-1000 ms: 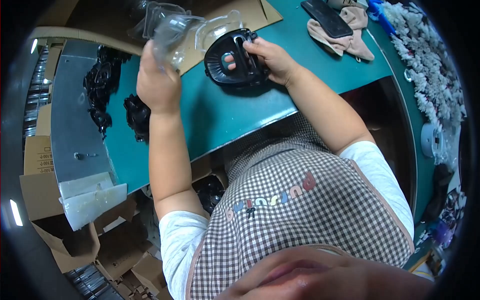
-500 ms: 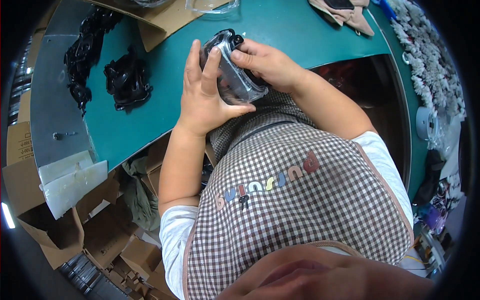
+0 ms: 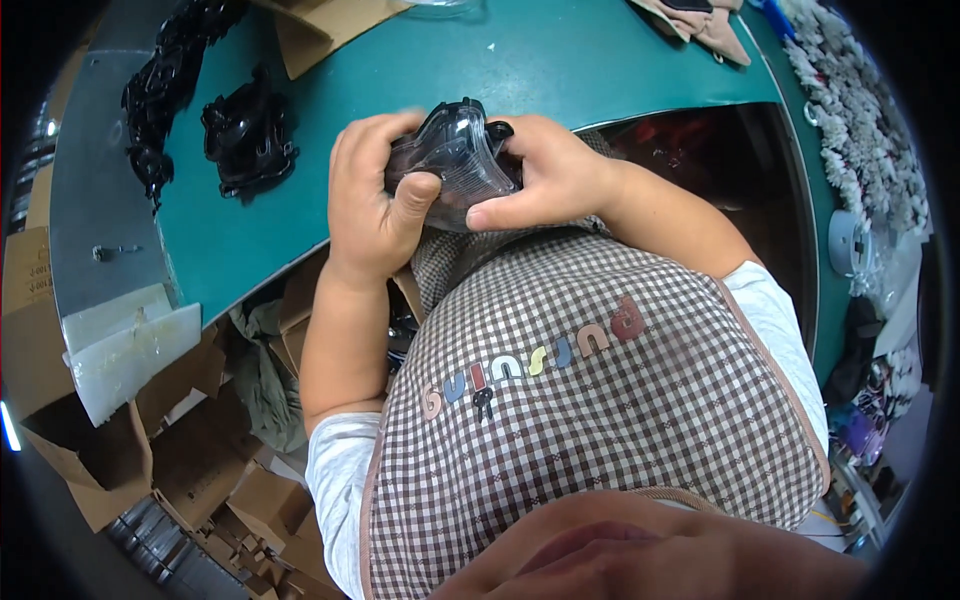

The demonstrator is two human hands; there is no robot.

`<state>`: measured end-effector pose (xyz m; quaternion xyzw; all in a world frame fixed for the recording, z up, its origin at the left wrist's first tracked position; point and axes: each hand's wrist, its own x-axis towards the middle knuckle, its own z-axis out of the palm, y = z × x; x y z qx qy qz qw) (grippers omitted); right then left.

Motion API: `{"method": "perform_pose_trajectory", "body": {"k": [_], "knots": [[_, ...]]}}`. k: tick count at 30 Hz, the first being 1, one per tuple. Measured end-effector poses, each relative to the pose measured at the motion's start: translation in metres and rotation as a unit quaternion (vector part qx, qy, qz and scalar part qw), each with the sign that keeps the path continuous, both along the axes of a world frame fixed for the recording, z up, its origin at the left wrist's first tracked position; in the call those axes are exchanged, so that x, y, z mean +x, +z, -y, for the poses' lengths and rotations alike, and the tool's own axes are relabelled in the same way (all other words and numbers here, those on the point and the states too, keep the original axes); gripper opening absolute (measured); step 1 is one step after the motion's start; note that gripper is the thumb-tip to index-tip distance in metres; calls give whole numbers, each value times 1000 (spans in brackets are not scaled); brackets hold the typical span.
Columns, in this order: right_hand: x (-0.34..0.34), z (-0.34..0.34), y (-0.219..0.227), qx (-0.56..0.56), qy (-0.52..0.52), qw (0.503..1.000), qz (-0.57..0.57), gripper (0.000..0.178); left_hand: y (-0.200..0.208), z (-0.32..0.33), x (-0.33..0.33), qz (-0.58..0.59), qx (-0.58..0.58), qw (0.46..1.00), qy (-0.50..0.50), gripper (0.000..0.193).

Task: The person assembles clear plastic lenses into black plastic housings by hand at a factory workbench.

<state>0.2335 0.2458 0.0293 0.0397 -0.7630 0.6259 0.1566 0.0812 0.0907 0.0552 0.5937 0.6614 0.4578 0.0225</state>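
Both my hands hold one lamp assembly [image 3: 455, 160]: a clear ribbed plastic lens over a black housing. It is close to my chest, over the near edge of the green table [image 3: 560, 60]. My left hand [image 3: 370, 200] wraps its left side with the thumb pressed on the lens. On the right side, my right hand [image 3: 545, 175] grips it with the thumb lying along the lower edge.
Two black plastic housings [image 3: 245, 130] lie on the table's left part, with more black parts [image 3: 160, 90] on the grey metal strip. Brown cardboard [image 3: 310, 35] lies at the far edge. Folded gloves [image 3: 700, 20] sit far right. Cardboard boxes [image 3: 120, 440] stand below left.
The clear lens and the black housing, held apart a second ago, are now together in both hands. I have drawn the assembly off the table toward my chest.
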Motion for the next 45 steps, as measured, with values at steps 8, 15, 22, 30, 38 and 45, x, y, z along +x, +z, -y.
{"method": "perform_pose_trajectory", "body": {"k": [8, 15, 22, 30, 38, 45], "knots": [[-8, -4, 13, 188, -50, 980, -46, 70, -19, 0, -4, 105, 94, 990, 23, 60], [-24, 0, -22, -231, -28, 973, -6, 76, -55, -16, 0, 429, 226, 875, 10, 79], [-13, -7, -6, 246, -126, 961, 9, 34, -25, -2, -16, -244, 95, 960, 103, 87], [-48, -36, -3, 317, -95, 939, -89, 42, -39, -42, -52, -276, 136, 951, 25, 69], [-35, -60, -59, -117, -2, 993, 3, 25, -76, -30, -46, -61, 130, 989, 41, 78], [-38, -27, -56, -91, -83, 992, -15, 24, -62, -18, -33, -36, 152, 987, 42, 76]]}}
